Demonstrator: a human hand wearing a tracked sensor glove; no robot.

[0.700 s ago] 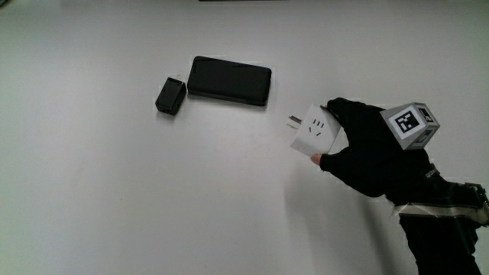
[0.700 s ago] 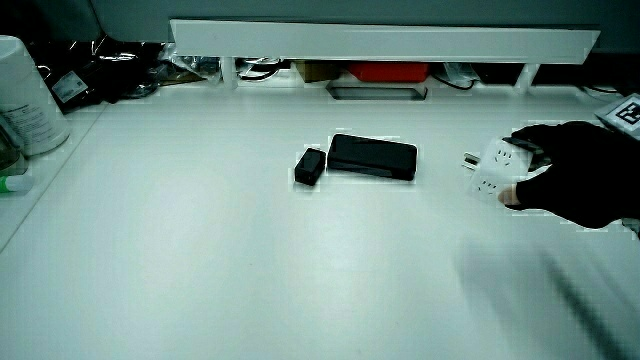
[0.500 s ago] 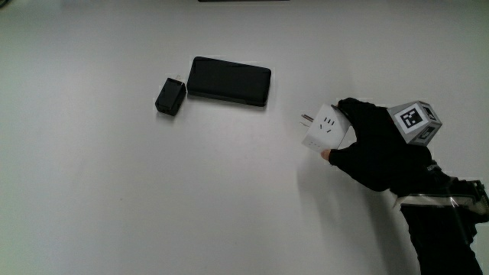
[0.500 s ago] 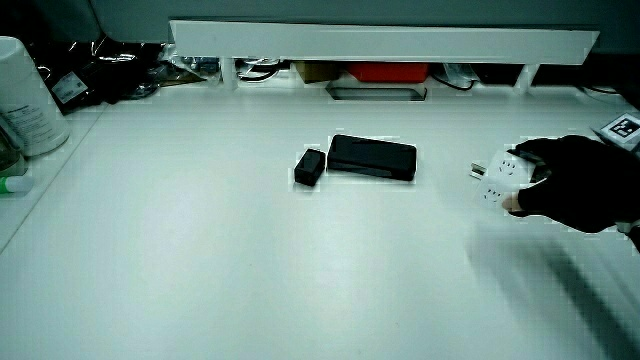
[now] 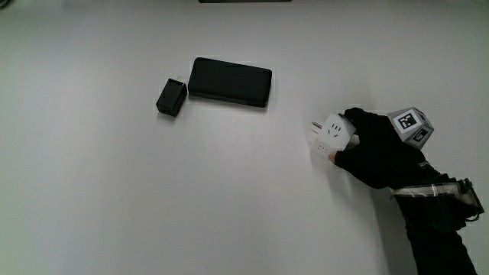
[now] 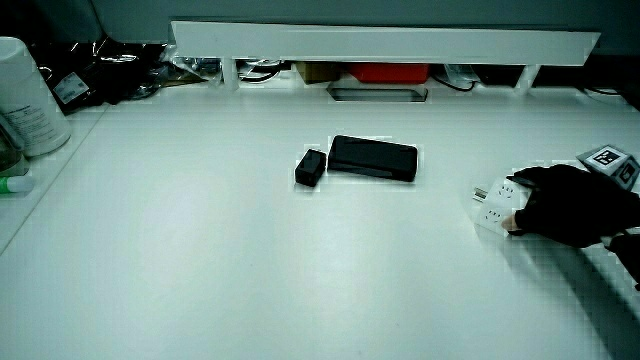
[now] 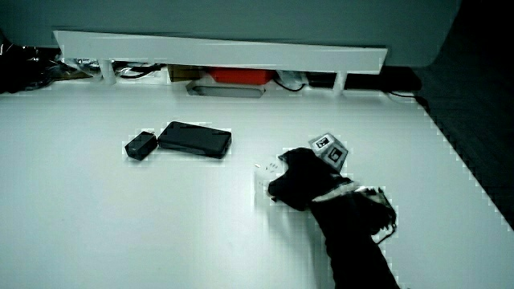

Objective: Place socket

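Note:
The socket (image 5: 330,137) is a white cube-shaped plug adapter with metal prongs pointing toward the black flat device. It shows in both side views (image 6: 495,201) (image 7: 266,174), low at the table surface. The gloved hand (image 5: 376,148) is shut on the socket, fingers wrapped round the side away from the prongs. The patterned cube (image 5: 412,126) sits on the back of the hand. I cannot tell whether the socket rests on the table or hangs just above it.
A black flat device (image 5: 230,81) lies on the white table (image 5: 153,198), with a small black block (image 5: 171,96) beside it. A low white partition (image 6: 380,40) runs along the table's edge with clutter under it. A white canister (image 6: 25,95) stands at the table's corner.
The hand has carried the socket away from the black flat device and lower toward the table. The two black objects have not moved.

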